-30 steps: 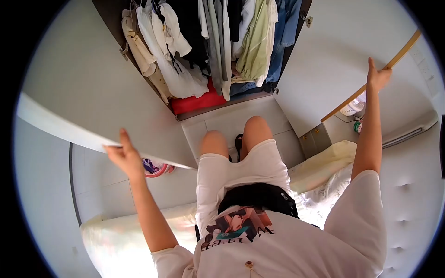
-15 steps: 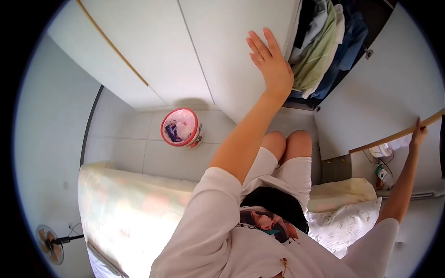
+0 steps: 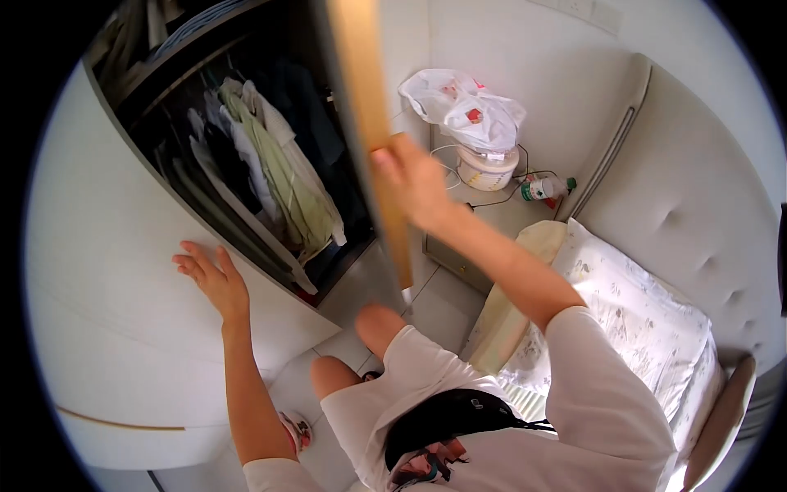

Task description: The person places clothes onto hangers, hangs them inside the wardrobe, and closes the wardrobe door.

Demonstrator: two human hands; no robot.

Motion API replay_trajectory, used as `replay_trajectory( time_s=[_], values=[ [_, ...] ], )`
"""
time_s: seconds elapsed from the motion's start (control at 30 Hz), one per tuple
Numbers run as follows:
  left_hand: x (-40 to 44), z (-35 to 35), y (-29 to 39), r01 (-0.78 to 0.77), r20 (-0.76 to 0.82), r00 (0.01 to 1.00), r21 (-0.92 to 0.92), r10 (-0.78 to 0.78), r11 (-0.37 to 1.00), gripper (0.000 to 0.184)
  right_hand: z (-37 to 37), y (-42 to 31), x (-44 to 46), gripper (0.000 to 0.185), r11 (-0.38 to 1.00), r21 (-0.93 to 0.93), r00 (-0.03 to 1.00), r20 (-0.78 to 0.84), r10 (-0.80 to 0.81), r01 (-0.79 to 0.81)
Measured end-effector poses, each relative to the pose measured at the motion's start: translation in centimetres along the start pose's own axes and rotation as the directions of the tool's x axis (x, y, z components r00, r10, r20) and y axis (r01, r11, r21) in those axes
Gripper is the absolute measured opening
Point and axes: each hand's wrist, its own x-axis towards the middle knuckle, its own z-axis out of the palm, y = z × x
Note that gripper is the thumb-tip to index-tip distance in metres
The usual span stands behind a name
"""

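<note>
My right hand (image 3: 416, 182) grips the wooden edge strip of a wardrobe door (image 3: 370, 90), which stands edge-on in front of me, partly open. My left hand (image 3: 215, 280) has its fingers spread over the other white door panel (image 3: 131, 271); whether the palm presses on it I cannot tell. Between the two doors the wardrobe's dark inside shows, with a row of hanging clothes (image 3: 238, 164). A pale green shirt (image 3: 283, 176) stands out among them. Folded items (image 3: 176, 33) lie on a shelf above the rail.
Beyond the door, a nightstand (image 3: 459, 246) carries a white tub (image 3: 488, 170) with a plastic bag (image 3: 463, 107) on top, cables and a green-and-white bottle (image 3: 541, 189). At right are a bed with a patterned pillow (image 3: 631, 303) and a padded headboard (image 3: 697, 189). A bin (image 3: 295, 430) stands on the floor below my left arm.
The view has turned to the right. The door in my right hand has swung inward, towards the wardrobe opening. My left hand remains spread at the other panel.
</note>
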Motion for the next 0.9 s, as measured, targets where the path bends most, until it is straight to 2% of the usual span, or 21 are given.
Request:
replay_trajectory(
  time_s=[0.03, 0.1, 0.2, 0.27, 0.3, 0.53, 0.63, 0.77, 0.83, 0.9],
  values=[
    [0.1, 0.0, 0.1, -0.013, 0.003, 1.0, -0.006, 0.013, 1.0, 0.059, 1.5, -1.0, -0.5, 0.019, 0.998, 0.057, 0.999, 0.019, -0.04, 0.039],
    [0.6, -0.2, 0.0, 0.094, 0.077, 0.992, 0.082, -0.1, 0.992, 0.059, 4.9, -2.8, -1.0, 0.016, 0.981, 0.169, 0.992, 0.056, -0.109, 0.098],
    [1.7, 0.0, -1.4, 0.085, 0.142, 0.984, 0.144, -0.105, 0.986, 0.059, 9.9, -5.5, -0.7, 0.017, 0.948, 0.291, 0.981, 0.103, -0.162, 0.126],
    [2.5, 0.3, -2.3, 0.099, 0.16, 0.979, 0.159, -0.124, 0.982, 0.058, 13.3, -6.5, -0.4, 0.018, 0.948, 0.306, 0.979, 0.149, -0.136, 0.085],
    [2.9, 0.4, -2.7, 0.083, 0.18, 0.977, 0.168, -0.114, 0.982, 0.057, 14.4, -7.1, -0.1, 0.017, 0.938, 0.328, 0.981, 0.116, -0.155, 0.11],
    [5.7, 2.3, -6.4, 0.005, 0.23, 0.97, 0.302, -0.078, 0.953, 0.058, 19.4, -8.5, 1.3, 0.018, 0.964, 0.26, 0.961, 0.251, -0.115, 0.047],
    [6.2, 2.4, -7.0, -0.01, 0.246, 0.967, 0.318, -0.072, 0.948, 0.057, 22.3, -9.0, 2.1, 0.014, 0.978, 0.184, 0.951, 0.272, -0.15, 0.101],
    [6.6, 2.1, -8.1, -0.09, 0.298, 0.954, 0.399, -0.036, 0.913, 0.056, 25.7, -9.0, 2.7, 0.012, 0.968, 0.238, 0.945, 0.29, -0.153, 0.083],
    [7.1, 2.2, -9.0, -0.143, 0.332, 0.943, 0.434, -0.01, 0.889, 0.058, 28.3, -8.4, 3.2, 0.017, 0.926, 0.224, 0.926, 0.16, -0.342, 0.303],
    [7.4, 2.3, -9.8, -0.17, 0.338, 0.941, 0.449, 0.009, 0.877, 0.058, 29.5, -8.7, 3.5, 0.018, 0.942, 0.217, 0.939, 0.178, -0.295, 0.255]
  ],
)
